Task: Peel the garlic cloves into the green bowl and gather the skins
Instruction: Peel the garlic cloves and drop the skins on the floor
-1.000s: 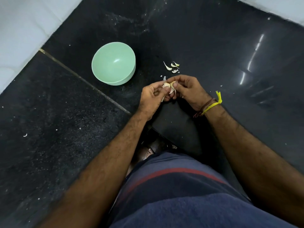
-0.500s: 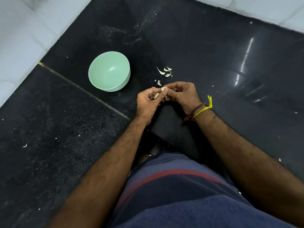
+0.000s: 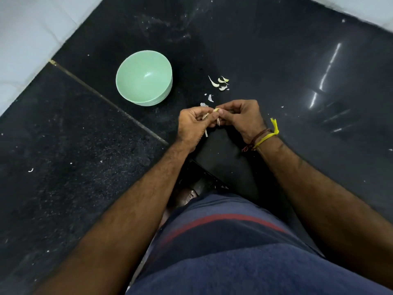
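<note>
My left hand (image 3: pixel 192 124) and my right hand (image 3: pixel 242 118) meet over the black counter, fingertips pinching one small garlic clove (image 3: pixel 215 110) between them. Thin strips of skin hang below the fingers. The green bowl (image 3: pixel 144 78) stands to the far left of my hands and looks empty. A few unpeeled cloves (image 3: pixel 220 81) lie just beyond my hands, to the right of the bowl. Loose skin flakes (image 3: pixel 209 98) lie between those cloves and my hands.
The black stone counter (image 3: pixel 276 60) has a seam running diagonally on the left. Pale wall tiles (image 3: pixel 32 28) border it at the far left and top right. A white scrap (image 3: pixel 30 170) lies at the left. My blue shirt fills the bottom.
Both hands stay together on the clove, and their fingers have shifted on its skin. A little more skin lies on the counter beyond them. The camera has tilted a little.
</note>
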The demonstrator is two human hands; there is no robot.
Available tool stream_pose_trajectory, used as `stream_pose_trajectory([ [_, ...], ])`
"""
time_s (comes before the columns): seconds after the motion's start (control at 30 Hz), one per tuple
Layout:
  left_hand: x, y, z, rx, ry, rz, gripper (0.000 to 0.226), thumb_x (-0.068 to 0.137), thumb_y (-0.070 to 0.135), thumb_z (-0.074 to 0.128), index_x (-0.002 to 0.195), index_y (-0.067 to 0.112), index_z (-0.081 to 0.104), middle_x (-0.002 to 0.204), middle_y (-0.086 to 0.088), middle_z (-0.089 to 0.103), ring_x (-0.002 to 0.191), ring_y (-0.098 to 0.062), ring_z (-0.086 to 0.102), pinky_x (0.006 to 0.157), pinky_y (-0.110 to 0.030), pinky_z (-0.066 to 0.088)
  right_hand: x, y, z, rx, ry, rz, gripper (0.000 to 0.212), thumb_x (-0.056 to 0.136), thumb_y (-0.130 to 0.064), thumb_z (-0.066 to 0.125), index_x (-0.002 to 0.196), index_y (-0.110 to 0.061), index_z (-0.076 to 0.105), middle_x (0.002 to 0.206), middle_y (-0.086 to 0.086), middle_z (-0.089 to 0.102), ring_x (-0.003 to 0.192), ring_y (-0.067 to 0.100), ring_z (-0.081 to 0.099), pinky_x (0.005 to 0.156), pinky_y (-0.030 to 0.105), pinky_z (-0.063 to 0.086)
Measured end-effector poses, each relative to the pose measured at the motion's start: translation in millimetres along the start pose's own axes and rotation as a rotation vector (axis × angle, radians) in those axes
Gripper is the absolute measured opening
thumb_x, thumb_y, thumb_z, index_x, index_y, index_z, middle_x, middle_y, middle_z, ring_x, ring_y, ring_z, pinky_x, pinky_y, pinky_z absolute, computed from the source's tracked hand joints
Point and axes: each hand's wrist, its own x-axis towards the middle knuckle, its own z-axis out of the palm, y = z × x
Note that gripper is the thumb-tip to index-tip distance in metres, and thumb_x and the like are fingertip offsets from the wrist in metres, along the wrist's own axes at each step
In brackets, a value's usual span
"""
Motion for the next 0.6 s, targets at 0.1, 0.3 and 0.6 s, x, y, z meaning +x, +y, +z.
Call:
stream_pose_trajectory([
  [0.1, -0.2, -6.6, 1.5, 0.007, 0.003, 0.009, 0.014, 0.091, 0.004, 0.072, 0.103, -0.002, 0.075, 0.092, -0.025, 0.074, 0.08, -0.027, 0.07, 0.073, -0.029, 0.06, -0.8, 3.4, 2.5, -0.051, 0.004, -0.045, 0.009, 0.091, 0.007, 0.062, 0.096, 0.009, 0.07, 0.079, 0.016, 0.072, 0.066, 0.021, 0.072, 0.064, 0.026, 0.059],
  [0.3, -1.2, -7.9, 3.1, 0.01, 0.001, 0.045, 0.012, 0.095, 0.005, 0.067, 0.103, 0.008, 0.076, 0.093, -0.039, 0.066, 0.081, -0.029, 0.063, 0.074, -0.032, 0.057, -3.0, 5.7, 3.6, -0.091, 0.023, -0.086, 0.016, 0.093, 0.002, 0.062, 0.106, 0.008, 0.07, 0.081, 0.008, 0.073, 0.067, 0.011, 0.071, 0.066, 0.021, 0.057],
  [0.6, -0.8, -10.4, 5.1, 0.096, 0.09, 0.044, 0.017, 0.094, 0.011, 0.07, 0.106, 0.001, 0.076, 0.086, -0.02, 0.075, 0.074, -0.019, 0.072, 0.071, -0.028, 0.059, -6.8, 3.4, 0.8, -0.125, 0.02, -0.143, 0.02, 0.088, -0.004, 0.071, 0.105, 0.006, 0.072, 0.088, 0.016, 0.074, 0.072, 0.016, 0.072, 0.069, 0.025, 0.059],
])
